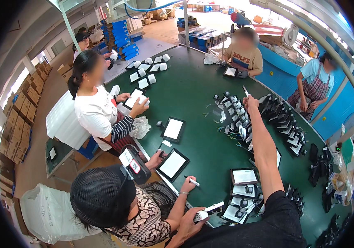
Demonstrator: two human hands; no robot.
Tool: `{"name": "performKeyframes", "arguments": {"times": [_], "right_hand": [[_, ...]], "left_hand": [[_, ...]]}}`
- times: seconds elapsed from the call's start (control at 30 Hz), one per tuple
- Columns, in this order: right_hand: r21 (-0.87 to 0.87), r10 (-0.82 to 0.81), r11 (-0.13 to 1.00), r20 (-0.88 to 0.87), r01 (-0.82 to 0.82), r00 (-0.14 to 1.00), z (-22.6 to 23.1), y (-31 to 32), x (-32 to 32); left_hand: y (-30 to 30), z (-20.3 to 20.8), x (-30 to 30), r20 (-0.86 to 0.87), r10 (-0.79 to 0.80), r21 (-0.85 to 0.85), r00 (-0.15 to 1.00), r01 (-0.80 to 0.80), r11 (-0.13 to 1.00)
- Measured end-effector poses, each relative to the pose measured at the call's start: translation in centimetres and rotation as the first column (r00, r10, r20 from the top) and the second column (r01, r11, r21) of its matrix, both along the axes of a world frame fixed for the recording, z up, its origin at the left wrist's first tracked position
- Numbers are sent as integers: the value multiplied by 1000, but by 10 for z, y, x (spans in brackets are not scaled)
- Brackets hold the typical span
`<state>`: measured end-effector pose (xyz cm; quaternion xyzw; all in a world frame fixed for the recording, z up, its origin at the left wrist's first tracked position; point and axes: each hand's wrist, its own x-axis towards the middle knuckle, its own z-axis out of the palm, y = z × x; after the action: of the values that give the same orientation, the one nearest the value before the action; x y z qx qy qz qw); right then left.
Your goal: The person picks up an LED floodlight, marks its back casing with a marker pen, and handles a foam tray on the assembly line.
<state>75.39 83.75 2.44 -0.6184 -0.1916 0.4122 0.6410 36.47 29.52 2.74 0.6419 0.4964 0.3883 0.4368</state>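
My right arm reaches far out over the green worktable (193, 91). At its end my right hand (250, 103) is closed on a slim pen-like stick (245, 90), pale with a dark part. Below that hand lie rows of small black-and-white units (237, 118) with thin wires. Close to my body, my left hand (191, 225) grips a white object with black parts (210, 211); its exact kind is unclear. Just beyond it, a co-worker's hand (188, 184) holds a marker (192, 181) beside a black-framed flat panel (173, 165).
Stacked framed panels (243, 177) lie right of my left hand. A capped co-worker (102, 194) sits close on the left; another, in white (96, 107), handles a panel. Two people stand across the table. More black units (284, 120) line the right edge.
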Motion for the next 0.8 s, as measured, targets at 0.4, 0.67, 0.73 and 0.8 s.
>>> {"name": "performKeyframes", "arguments": {"times": [0.4, 0.67, 0.73, 0.8], "right_hand": [[-1, 7, 1000, 32, -7, 999, -2, 7, 13], [-46, 11, 999, 65, -8, 998, -9, -4, 38], [-48, 23, 999, 69, -20, 997, -5, -7, 39], [-51, 34, 998, 74, -30, 997, 0, -12, 39]], "left_hand": [[16, 2, 23, 141, 49, -19, 989, -47, 999], [16, 0, 19, 78, -70, -52, 994, 74, 996], [12, 0, 22, 128, -27, -160, 991, 48, 986], [9, 2, 23, 164, 0, -205, 986, 34, 978]]}}
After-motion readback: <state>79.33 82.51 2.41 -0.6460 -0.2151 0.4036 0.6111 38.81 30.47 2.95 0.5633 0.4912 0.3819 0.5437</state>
